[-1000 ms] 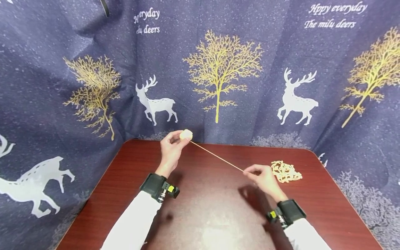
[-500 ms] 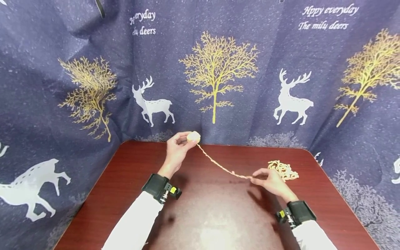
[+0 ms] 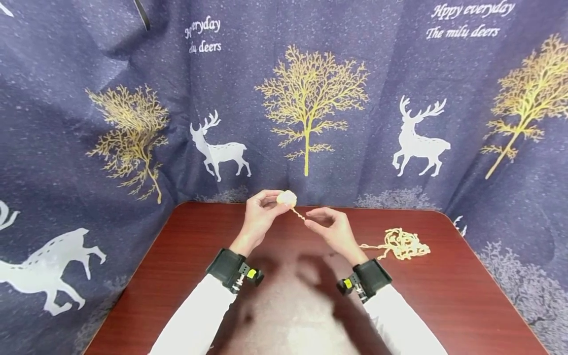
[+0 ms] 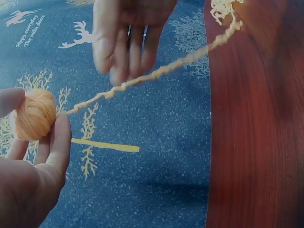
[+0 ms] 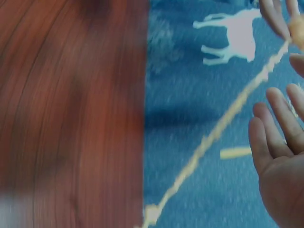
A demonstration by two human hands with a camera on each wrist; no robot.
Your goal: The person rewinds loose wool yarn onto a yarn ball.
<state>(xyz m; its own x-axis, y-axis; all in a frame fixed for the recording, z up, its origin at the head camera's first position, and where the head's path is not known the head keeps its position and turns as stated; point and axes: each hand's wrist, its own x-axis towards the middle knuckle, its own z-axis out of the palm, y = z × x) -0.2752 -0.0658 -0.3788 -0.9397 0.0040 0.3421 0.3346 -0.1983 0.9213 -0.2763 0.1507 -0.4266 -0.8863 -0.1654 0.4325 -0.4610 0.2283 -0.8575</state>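
Note:
A small round ball of pale yellow yarn [image 3: 287, 198] is pinched between the fingertips and thumb of my left hand [image 3: 259, 219], raised near the table's far edge. From the ball a crinkled strand of yarn [image 4: 164, 70] runs down to a loose heap of yarn [image 3: 405, 245] on the table at the right. My right hand [image 3: 336, 231] is close to the ball on its right side, thumb and index finger parted. In the left wrist view the strand passes just below its fingertips. The right wrist view shows the right hand's fingers [image 5: 280, 118] relaxed, with no yarn between them.
A dark red wooden table [image 3: 204, 236] with rounded far corners lies under both hands. Behind it and at its sides hangs a blue curtain [image 3: 337, 187] printed with trees and deer.
The strand was taut, then sagged. My right hand has let go of it and moved left, close to the ball. My left hand has shifted slightly right, still holding the ball.

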